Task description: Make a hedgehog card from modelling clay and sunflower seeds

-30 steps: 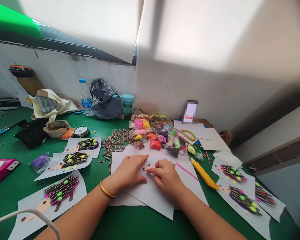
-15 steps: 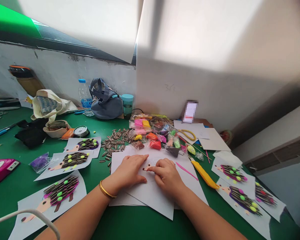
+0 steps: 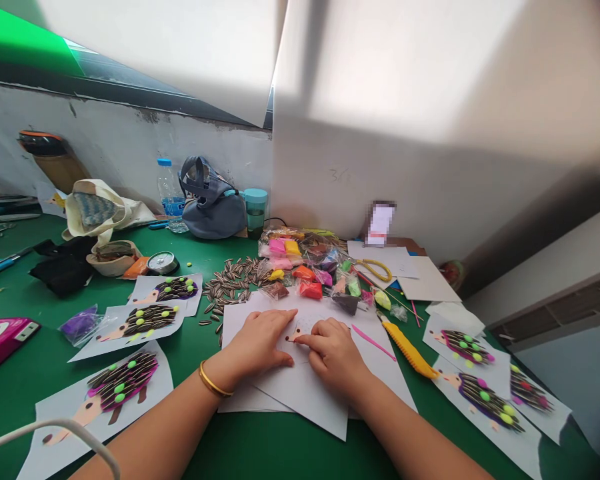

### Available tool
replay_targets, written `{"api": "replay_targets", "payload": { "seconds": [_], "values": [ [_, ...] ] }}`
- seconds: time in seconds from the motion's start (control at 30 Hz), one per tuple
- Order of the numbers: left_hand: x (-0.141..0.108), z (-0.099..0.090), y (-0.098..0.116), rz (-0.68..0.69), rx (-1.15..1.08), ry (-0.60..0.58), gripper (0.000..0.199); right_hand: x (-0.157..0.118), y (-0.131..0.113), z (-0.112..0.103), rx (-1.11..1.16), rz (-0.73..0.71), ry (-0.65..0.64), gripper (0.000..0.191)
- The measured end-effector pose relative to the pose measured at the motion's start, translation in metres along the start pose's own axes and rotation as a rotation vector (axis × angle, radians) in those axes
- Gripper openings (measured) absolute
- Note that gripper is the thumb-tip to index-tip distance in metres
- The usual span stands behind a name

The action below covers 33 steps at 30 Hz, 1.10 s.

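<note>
My left hand [image 3: 265, 340] lies on a white paper [image 3: 325, 410] with its fingers apart, thumb toward the middle. From the right, my right hand [image 3: 333, 350] touches a small clay hedgehog face [image 3: 298, 332] with its extended index finger; the other fingers are curled. The face is light pink with dark dots, beside a faint drawn outline. Whether anything is under the curled fingers is hidden. A pink clay tool [image 3: 374, 343] lies on the paper right of my right hand. Bags of colored clay [image 3: 310, 289] and a pile of sunflower seeds [image 3: 233, 280] are just beyond the paper.
Finished seed hedgehog pictures lie at left [image 3: 123, 387] and right [image 3: 485, 403]. A yellow cutter [image 3: 411, 350] and yellow-handled scissors [image 3: 377, 269] are at right. Behind stand a blue bag [image 3: 213, 210], a bottle [image 3: 170, 197] and a phone [image 3: 380, 225]. A white cable [image 3: 80, 430] crosses the lower left.
</note>
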<state>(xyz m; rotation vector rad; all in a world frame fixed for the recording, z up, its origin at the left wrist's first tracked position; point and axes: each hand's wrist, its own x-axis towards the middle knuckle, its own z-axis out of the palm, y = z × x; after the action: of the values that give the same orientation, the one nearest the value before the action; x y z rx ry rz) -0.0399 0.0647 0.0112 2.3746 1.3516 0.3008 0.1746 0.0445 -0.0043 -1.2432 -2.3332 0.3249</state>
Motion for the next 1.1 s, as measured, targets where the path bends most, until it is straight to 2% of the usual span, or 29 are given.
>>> {"api": "replay_targets", "payload": {
  "seconds": [0.23, 0.57, 1.1],
  "values": [
    [-0.0006, -0.0001, -0.0001, 0.000, 0.006, -0.002, 0.081, -0.0014, 0.0002, 0.0016, -0.023, -0.013, -0.014, 0.033],
    [0.0001, 0.0013, -0.0009, -0.004, 0.002, 0.000, 0.082, -0.0008, -0.0024, 0.0009, -0.016, -0.008, -0.050, 0.039],
    [0.0015, 0.0024, -0.0015, 0.002, 0.001, 0.014, 0.083, -0.0005, -0.0025, -0.0005, 0.013, 0.003, -0.033, 0.043]
  ]
}}
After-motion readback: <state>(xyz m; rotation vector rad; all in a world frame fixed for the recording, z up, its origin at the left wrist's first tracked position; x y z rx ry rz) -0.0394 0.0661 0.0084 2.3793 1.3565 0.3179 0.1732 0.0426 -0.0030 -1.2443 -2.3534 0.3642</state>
